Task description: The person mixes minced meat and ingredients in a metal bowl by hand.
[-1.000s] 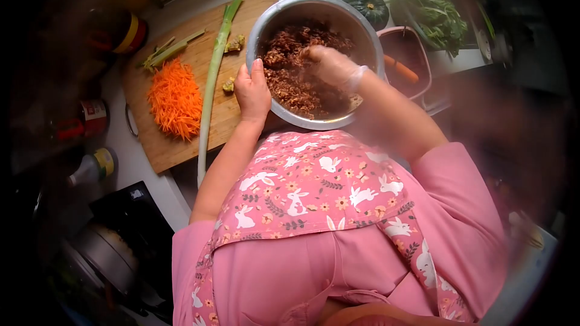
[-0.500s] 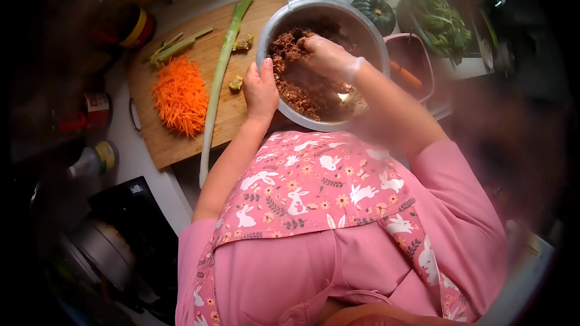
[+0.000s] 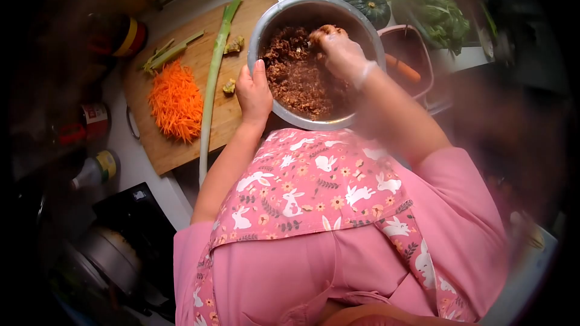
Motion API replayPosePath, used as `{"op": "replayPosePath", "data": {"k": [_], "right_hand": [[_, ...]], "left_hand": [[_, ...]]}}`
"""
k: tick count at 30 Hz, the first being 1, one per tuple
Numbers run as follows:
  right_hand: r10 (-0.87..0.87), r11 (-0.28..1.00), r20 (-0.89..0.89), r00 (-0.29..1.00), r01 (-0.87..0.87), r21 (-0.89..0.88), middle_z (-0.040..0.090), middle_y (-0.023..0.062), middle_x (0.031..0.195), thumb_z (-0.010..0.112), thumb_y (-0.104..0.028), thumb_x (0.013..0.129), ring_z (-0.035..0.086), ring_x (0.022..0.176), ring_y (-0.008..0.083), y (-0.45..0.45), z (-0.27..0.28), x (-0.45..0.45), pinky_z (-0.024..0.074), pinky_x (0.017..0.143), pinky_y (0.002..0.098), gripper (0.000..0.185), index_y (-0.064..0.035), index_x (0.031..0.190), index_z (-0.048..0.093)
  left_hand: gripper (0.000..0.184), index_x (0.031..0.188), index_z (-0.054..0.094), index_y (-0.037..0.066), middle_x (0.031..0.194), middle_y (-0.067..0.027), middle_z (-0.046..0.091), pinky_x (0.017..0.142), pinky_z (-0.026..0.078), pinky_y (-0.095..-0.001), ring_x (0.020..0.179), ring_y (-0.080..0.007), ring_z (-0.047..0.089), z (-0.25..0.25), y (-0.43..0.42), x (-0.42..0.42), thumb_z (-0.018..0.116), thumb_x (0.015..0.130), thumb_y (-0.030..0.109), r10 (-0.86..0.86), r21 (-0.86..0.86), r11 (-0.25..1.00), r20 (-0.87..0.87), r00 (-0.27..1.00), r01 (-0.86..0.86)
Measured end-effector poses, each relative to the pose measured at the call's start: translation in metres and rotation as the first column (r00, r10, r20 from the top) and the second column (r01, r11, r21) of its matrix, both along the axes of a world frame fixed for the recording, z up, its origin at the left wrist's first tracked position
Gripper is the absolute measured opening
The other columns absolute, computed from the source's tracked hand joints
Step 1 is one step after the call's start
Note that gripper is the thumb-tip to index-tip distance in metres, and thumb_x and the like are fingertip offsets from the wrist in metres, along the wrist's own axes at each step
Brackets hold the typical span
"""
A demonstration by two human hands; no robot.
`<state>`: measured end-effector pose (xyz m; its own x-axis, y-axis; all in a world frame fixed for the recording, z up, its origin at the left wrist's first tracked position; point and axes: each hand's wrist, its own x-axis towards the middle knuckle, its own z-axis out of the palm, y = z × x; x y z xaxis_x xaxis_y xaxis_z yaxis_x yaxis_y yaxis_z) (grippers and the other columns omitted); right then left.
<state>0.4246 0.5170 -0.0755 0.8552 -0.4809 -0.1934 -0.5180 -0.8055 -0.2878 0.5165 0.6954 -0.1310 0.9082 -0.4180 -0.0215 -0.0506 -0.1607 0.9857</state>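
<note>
A large metal bowl [image 3: 254, 45] holds dark brown minced meat [image 3: 299, 87]. My left hand [image 3: 255, 98] grips the bowl's left rim, thumb lying over the edge. Inside the bowl, toward its right side, my right hand [image 3: 343, 55] wears a clear plastic glove; its fingers are curled and coated with the mince, though the fingertips are partly hidden. Left of the bowl, a wooden cutting board [image 3: 257, 9] carries a heap of shredded carrot [image 3: 175, 104], a long leek [image 3: 214, 75] and two knobbly pieces that look like ginger [image 3: 234, 44].
A pink basin [image 3: 428, 72] with a carrot [image 3: 403, 69] in it stands right of the bowl. Behind are a dark green squash [image 3: 370, 6] and leafy greens [image 3: 432, 15]. Bottles and jars [image 3: 107, 164] line the left; a pot [image 3: 112, 256] sits lower left.
My right hand has shifted rightward inside the bowl, its fingers now curled over to the right of the mince heap. My left hand still holds the rim. The view has shifted slightly.
</note>
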Motion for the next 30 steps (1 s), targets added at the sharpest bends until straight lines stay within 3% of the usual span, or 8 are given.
{"op": "replayPosePath", "data": {"k": [5, 7, 11, 15, 19, 26, 28, 30], "right_hand": [[0.046, 0.988, 0.173, 0.984, -0.071, 0.137, 0.055, 0.0202, 0.119, 0.05, -0.003, 0.081, 0.053, 0.111, 0.0367, -0.027, -0.076, 0.012, 0.0429, 0.094, 0.0414, 0.041, -0.0078, 0.122, 0.053], [0.064, 0.957, 0.005, 0.998, -0.063, 0.285, 0.057, 0.019, 0.121, 0.038, -0.011, 0.092, 0.053, 0.111, 0.0344, -0.024, -0.058, 0.019, 0.04, 0.095, 0.0371, 0.035, -0.0058, 0.124, 0.053], [0.12, 0.931, -0.112, 0.986, -0.073, 0.359, 0.06, 0.0202, 0.114, 0.049, -0.013, 0.09, 0.055, 0.108, 0.0328, -0.018, -0.024, 0.022, 0.0417, 0.093, 0.0372, 0.03, -0.0022, 0.117, 0.058], [0.163, 0.938, -0.202, 0.966, -0.089, 0.334, 0.061, 0.0192, 0.111, 0.058, -0.024, 0.087, 0.057, 0.107, 0.0314, -0.013, -0.012, 0.029, 0.0433, 0.091, 0.0376, 0.035, -0.0011, 0.114, 0.059], [0.265, 0.962, -0.12, 0.957, -0.255, 0.094, 0.062, 0.02, 0.108, 0.056, -0.04, 0.085, 0.06, 0.1, 0.0353, -0.002, -0.042, 0.035, 0.0463, 0.086, 0.0438, 0.041, -0.0048, 0.106, 0.062], [0.253, 0.966, -0.315, 0.915, -0.254, 0.038, 0.065, 0.018, 0.103, 0.047, -0.036, 0.089, 0.063, 0.095, 0.0348, 0.012, -0.019, 0.048, 0.0479, 0.083, 0.0442, 0.036, -0.0098, 0.108, 0.063], [0.337, 0.941, -0.076, 0.939, -0.332, 0.072, 0.066, 0.0186, 0.086, 0.054, -0.023, 0.081, 0.064, 0.083, 0.0357, 0.016, -0.024, 0.047, 0.0496, 0.075, 0.0457, 0.021, -0.0061, 0.091, 0.063], [0.332, 0.942, -0.099, 0.938, -0.326, 0.079, 0.066, 0.0189, 0.087, 0.054, -0.021, 0.08, 0.064, 0.083, 0.0357, 0.017, -0.022, 0.048, 0.0495, 0.075, 0.0457, 0.021, -0.0058, 0.09, 0.063]], "left_hand": [[0.031, 0.079, 0.055, 0.0, 0.057, -0.0077, 0.049, 0.054, 0.039, -0.0326, 0.054, -0.0164, 0.045, -0.015, -0.003, 0.002, 0.053, 0.094, 0.026, 0.008, -0.009, 1.0, -0.008, 1.0, -0.008], [0.03, 0.08, 0.056, 0.0, 0.058, -0.0067, 0.049, 0.054, 0.039, -0.0318, 0.055, -0.0152, 0.045, -0.007, -0.003, 0.002, 0.053, 0.094, 0.026, 0.003, 0.006, 1.0, 0.007, 1.0, -0.003], [0.026, 0.085, 0.058, 0.0, 0.06, -0.0032, 0.051, 0.056, 0.04, -0.0297, 0.057, -0.011, 0.045, 0.005, 0.0, 0.001, 0.054, 0.094, 0.025, -0.011, 0.009, 1.0, -0.072, 0.997, 0.011], [0.025, 0.086, 0.059, 0.001, 0.061, -0.0021, 0.052, 0.056, 0.041, -0.029, 0.058, -0.0101, 0.045, 0.008, -0.001, 0.0, 0.054, 0.094, 0.023, 0.006, 0.014, 1.0, -0.107, 0.994, -0.004], [0.025, 0.086, 0.059, 0.0, 0.061, -0.0035, 0.053, 0.056, 0.041, -0.0297, 0.058, -0.0111, 0.046, 0.002, -0.003, 0.001, 0.054, 0.094, 0.023, 0.017, 0.001, 1.0, -0.059, 0.998, -0.017], [0.026, 0.084, 0.058, 0.0, 0.06, -0.0044, 0.052, 0.056, 0.041, -0.0307, 0.057, -0.0117, 0.046, 0.003, -0.002, 0.002, 0.054, 0.094, 0.024, 0.001, 0.028, 1.0, -0.051, 0.999, 0.001], [0.026, 0.083, 0.057, 0.0, 0.06, -0.0042, 0.052, 0.055, 0.041, -0.0308, 0.057, -0.0117, 0.045, 0.004, -0.001, 0.001, 0.053, 0.094, 0.024, 0.001, 0.044, 0.999, -0.035, 0.999, 0.001], [0.027, 0.081, 0.056, 0.0, 0.059, -0.0038, 0.05, 0.055, 0.04, -0.0309, 0.056, -0.0116, 0.044, 0.005, -0.002, 0.001, 0.053, 0.094, 0.024, 0.005, 0.036, 0.999, -0.017, 1.0, -0.004]]}}
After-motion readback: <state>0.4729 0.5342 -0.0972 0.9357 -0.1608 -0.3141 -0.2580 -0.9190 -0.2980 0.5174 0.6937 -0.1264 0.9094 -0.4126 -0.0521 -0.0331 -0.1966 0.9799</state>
